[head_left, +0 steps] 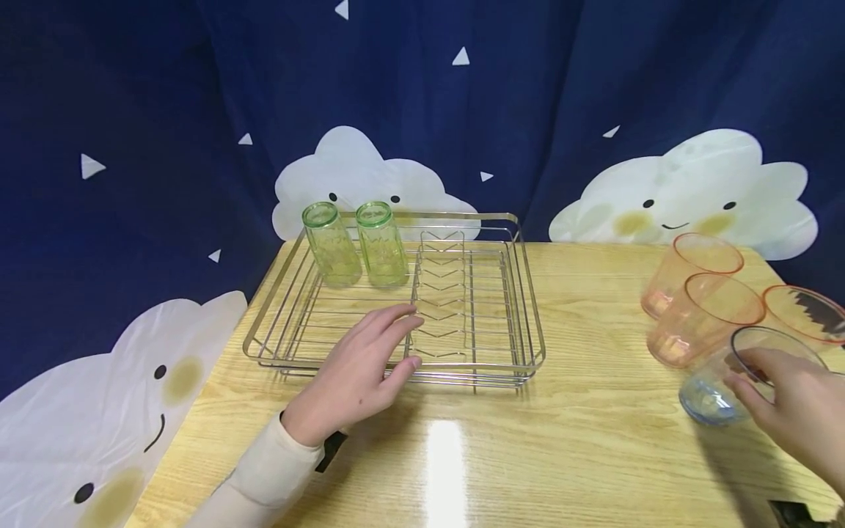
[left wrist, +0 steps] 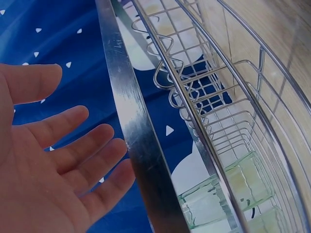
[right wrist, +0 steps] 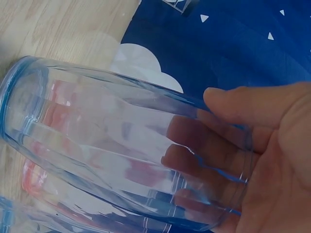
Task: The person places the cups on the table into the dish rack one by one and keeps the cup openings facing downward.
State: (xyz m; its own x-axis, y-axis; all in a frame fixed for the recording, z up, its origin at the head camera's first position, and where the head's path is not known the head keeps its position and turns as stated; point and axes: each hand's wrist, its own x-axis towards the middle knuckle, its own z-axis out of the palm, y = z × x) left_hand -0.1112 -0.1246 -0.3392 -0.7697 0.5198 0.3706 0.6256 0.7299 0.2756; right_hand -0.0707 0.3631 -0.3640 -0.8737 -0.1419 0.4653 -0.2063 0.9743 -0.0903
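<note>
My right hand grips a clear blue drinking glass near its dark rim, at the right of the table. In the right wrist view the thumb lies on one side of this glass and the fingers on the other. My left hand hovers at the front rail of a wire dish rack, its fingers loosely extended and holding nothing. In the left wrist view the fingertips come close to the flat metal rail; contact is unclear. Two green glasses stand upside down in the rack's back left corner.
Behind the right hand several orange-tinted glasses stand mouth up, close together. Part of another blue glass shows in the right wrist view. Zigzag wire dividers run down the rack. A dark blue curtain hangs behind the wooden table.
</note>
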